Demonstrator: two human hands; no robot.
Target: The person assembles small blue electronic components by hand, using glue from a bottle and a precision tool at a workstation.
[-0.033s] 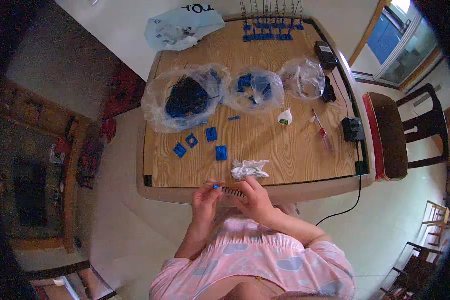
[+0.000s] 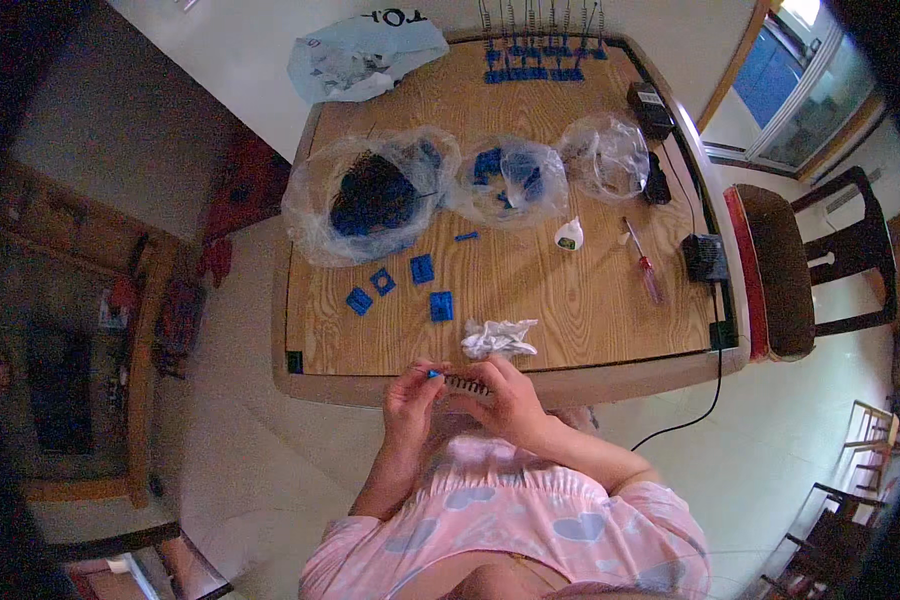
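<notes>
Just in front of the table's near edge, both my hands are close together. My left hand (image 2: 407,402) is closed, pinching a small blue plastic piece (image 2: 434,375) between thumb and fingertips. A dark coil spring (image 2: 464,384) runs from beside that piece into my right hand (image 2: 515,405), whose fingers are closed on its other end. Whether the spring and the blue piece are joined cannot be made out. A crumpled white tissue (image 2: 500,338) lies on the table just beyond my right hand. Slightly farther left are several blue square plastic parts (image 2: 442,306).
Clear bags hold dark springs (image 2: 375,195), blue parts (image 2: 508,175) and little visible (image 2: 610,160). A small white bottle (image 2: 569,235), a red-handled screwdriver (image 2: 649,276) and a black adapter (image 2: 706,259) lie right. Springs on blue bases (image 2: 535,74) stand at the back beside a pale bag (image 2: 365,60).
</notes>
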